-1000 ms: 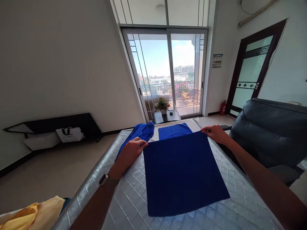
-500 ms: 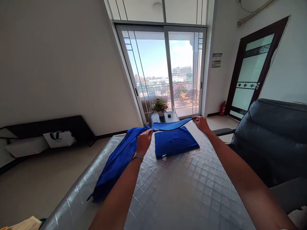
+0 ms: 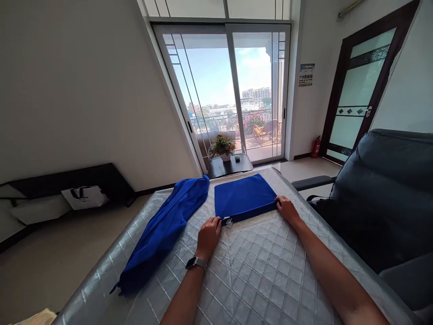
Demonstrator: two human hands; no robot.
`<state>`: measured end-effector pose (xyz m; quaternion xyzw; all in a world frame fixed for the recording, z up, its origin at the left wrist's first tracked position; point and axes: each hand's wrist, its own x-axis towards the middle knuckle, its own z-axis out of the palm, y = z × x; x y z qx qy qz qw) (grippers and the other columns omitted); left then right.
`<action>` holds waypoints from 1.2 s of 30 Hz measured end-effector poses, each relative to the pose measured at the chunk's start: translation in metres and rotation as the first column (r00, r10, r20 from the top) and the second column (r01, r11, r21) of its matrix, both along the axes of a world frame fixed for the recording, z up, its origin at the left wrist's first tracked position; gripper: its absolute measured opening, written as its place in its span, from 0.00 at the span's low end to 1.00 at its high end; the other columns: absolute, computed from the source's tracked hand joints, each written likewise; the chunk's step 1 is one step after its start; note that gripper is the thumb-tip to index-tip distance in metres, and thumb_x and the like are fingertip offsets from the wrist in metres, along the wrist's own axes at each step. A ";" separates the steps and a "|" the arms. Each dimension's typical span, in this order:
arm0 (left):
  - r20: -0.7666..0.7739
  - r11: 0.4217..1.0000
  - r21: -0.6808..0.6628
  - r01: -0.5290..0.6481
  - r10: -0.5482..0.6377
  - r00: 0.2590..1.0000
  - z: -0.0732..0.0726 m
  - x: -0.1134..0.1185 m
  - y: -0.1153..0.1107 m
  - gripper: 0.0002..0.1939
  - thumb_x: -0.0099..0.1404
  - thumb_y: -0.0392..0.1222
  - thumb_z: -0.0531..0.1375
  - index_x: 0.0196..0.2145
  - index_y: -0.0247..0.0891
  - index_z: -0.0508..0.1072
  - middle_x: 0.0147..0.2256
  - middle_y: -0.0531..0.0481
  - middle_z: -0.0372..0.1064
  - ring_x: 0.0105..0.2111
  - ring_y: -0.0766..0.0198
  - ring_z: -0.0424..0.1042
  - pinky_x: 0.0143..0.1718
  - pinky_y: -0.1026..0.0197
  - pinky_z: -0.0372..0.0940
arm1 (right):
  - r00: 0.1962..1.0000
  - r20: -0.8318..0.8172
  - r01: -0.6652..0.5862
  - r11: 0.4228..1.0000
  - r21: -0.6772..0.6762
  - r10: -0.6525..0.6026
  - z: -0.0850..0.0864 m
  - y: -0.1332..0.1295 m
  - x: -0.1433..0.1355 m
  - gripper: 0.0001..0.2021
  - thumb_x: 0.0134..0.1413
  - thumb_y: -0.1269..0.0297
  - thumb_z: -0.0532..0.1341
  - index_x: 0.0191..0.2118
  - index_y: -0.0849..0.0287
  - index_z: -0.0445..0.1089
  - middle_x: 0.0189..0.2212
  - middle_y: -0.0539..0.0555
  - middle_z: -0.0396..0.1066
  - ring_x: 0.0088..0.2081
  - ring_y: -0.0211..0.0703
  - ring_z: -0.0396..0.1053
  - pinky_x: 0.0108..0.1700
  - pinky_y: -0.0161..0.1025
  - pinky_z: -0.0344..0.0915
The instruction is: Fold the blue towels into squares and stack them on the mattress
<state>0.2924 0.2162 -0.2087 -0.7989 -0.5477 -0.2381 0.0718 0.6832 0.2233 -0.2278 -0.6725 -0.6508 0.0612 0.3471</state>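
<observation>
The top cloth point(image 3: 245, 192) has come down: a second ago it hung from both hands, half a second ago it was stretched beyond and above the lower cloth point(image 3: 253, 213), and now it lies flat over it, near the far end of the quilted cover point(image 3: 257, 266). The two look nearly alike in outline, so only a darker band along the near edge and a white tag point(image 3: 229, 223) by the near left corner hint at the layer beneath. The left hand point(image 3: 209, 232) is closed, fingers pinching the near left corner just beside the tag; the right hand point(image 3: 287, 210) is closed too, gripping the near right corner. Both hands have drawn back toward the body with that near edge, which leaves the top cloth smooth and, by the look of it, fairly square with what it covers. I judge from this that the laying down is almost complete, with just these two corners in the fingers; how well the far edges match cannot be told from here. The blue bundle point(image 3: 162, 230), left of the cloths and apart from them, seems to have stayed put, long and loosely gathered, untouched by either hand
</observation>
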 end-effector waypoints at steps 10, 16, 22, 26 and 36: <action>-0.072 0.999 0.007 0.040 -0.039 0.997 0.010 -0.007 0.006 0.12 0.72 0.46 0.58 0.49 0.42 0.77 0.48 0.44 0.74 0.49 0.55 0.73 0.51 0.55 0.68 | 0.971 0.129 -0.191 0.979 -0.067 0.199 -0.002 0.010 0.030 0.14 0.65 0.71 0.59 0.51 0.54 0.78 0.56 0.55 0.73 0.57 0.43 0.71 0.62 0.39 0.62; -0.247 0.996 0.048 0.070 -0.056 0.967 0.017 0.005 0.001 0.10 0.73 0.40 0.57 0.46 0.43 0.78 0.47 0.44 0.75 0.48 0.52 0.73 0.49 0.52 0.67 | 0.925 0.356 -0.106 0.990 -0.091 0.131 0.002 0.004 0.025 0.14 0.70 0.65 0.55 0.53 0.50 0.76 0.56 0.54 0.74 0.56 0.47 0.71 0.52 0.39 0.70; -0.326 0.992 0.117 0.042 -0.001 0.945 0.010 0.010 0.004 0.13 0.73 0.34 0.54 0.50 0.38 0.75 0.45 0.41 0.75 0.45 0.51 0.75 0.44 0.52 0.69 | 0.902 0.430 -0.050 0.999 0.006 0.042 0.008 0.001 0.011 0.16 0.73 0.66 0.49 0.56 0.57 0.71 0.53 0.60 0.73 0.54 0.49 0.71 0.54 0.42 0.69; -0.265 0.982 0.188 0.002 0.048 0.963 0.013 0.009 0.006 0.16 0.76 0.36 0.49 0.55 0.35 0.71 0.49 0.37 0.74 0.46 0.51 0.75 0.48 0.50 0.68 | 0.902 0.430 -0.041 0.987 0.157 -0.031 0.026 0.001 0.007 0.18 0.74 0.67 0.46 0.59 0.60 0.67 0.55 0.63 0.71 0.56 0.51 0.69 0.59 0.44 0.64; -0.234 0.993 0.001 0.116 -0.113 0.966 0.011 -0.005 0.002 0.10 0.71 0.35 0.56 0.47 0.41 0.73 0.47 0.45 0.75 0.43 0.57 0.76 0.47 0.56 0.68 | 0.925 0.329 -0.159 0.979 -0.125 0.192 0.023 -0.014 0.016 0.09 0.60 0.72 0.59 0.44 0.61 0.73 0.44 0.57 0.73 0.45 0.44 0.73 0.52 0.36 0.65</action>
